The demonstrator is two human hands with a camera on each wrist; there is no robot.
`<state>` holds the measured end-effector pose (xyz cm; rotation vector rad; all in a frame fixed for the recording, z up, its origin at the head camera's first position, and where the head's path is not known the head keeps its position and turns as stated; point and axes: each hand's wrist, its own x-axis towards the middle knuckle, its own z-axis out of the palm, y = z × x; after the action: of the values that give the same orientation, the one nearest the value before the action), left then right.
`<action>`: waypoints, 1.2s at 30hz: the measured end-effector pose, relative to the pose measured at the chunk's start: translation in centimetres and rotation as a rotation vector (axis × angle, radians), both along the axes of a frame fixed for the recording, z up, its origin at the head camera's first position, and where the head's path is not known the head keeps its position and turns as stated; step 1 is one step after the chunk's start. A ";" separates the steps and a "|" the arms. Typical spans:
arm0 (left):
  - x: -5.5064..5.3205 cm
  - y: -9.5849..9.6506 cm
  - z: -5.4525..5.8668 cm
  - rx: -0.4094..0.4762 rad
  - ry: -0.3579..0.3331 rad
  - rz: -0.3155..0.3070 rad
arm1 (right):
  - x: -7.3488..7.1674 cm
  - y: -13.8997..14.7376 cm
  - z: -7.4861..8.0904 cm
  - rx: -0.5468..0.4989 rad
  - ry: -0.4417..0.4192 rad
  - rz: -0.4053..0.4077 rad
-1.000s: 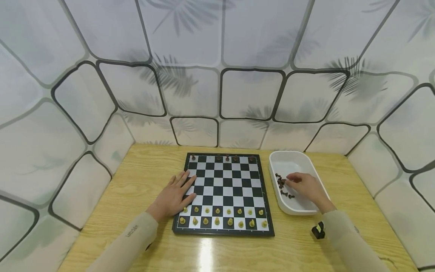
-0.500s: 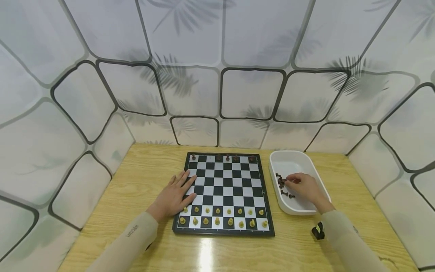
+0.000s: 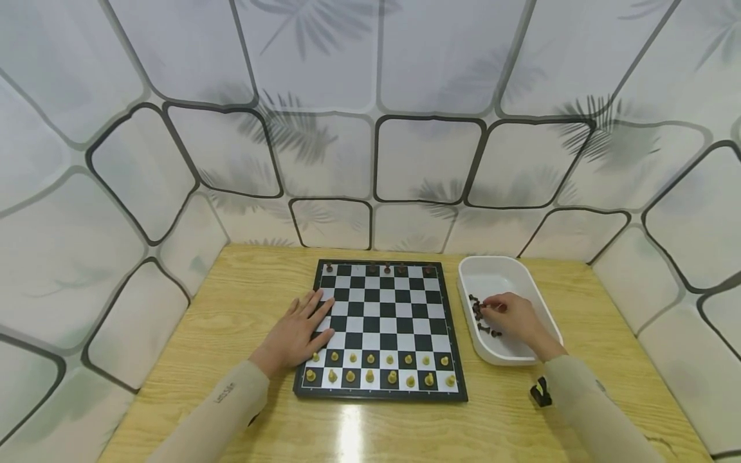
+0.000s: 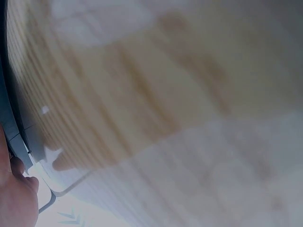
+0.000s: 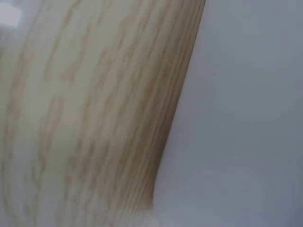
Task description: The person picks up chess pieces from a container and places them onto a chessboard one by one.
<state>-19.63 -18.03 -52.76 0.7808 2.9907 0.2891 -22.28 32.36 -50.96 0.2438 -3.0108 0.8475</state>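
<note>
My left hand (image 3: 294, 337) lies flat on the left edge of a black-and-white chessboard (image 3: 380, 326), fingers spread. Part of that hand shows at the lower left of the left wrist view. Two rows of yellow chess pieces (image 3: 370, 377) stand on the board's near side, and several dark red pieces (image 3: 387, 269) stand along its far row. Inside a white plastic tray (image 3: 471, 341) right of the board, my right hand (image 3: 517, 320) pinches at a dark chess piece (image 3: 483, 307) with thumb and fingertips, which partly hide it. More dark pieces (image 3: 486, 329) lie loose around the fingertips.
A small black object (image 3: 541, 393) with a yellow-green patch is on the wooden table (image 3: 255, 270) beside the right sleeve. Patterned padded-looking walls (image 3: 428, 161) enclose the table at the back and sides. The tray's white wall (image 5: 236, 118) fills the right wrist view's right side.
My right hand has shifted slightly left within the tray, its fingertips staying among the dark pieces. The left hand and the pieces on the board have not moved.
</note>
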 end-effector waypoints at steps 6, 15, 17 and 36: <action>0.0 0.0 0.0 -0.001 0.000 -0.001 | 0.1 -0.1 0.0 0.003 -0.011 -0.013; 0.0 0.0 -0.1 0.007 0.004 0.004 | 0.3 -0.4 0.7 -0.017 -0.037 -0.007; 0.0 0.1 0.0 0.005 0.002 0.004 | 0.3 -0.3 0.8 -0.018 -0.044 -0.012; 0.0 0.0 0.0 0.020 0.000 -0.002 | 0.7 -0.2 1.3 -0.067 0.005 -0.039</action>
<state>-19.58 -17.99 -52.73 0.7857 2.9917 0.3193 -21.61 32.13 -49.66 0.1858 -2.9658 0.9402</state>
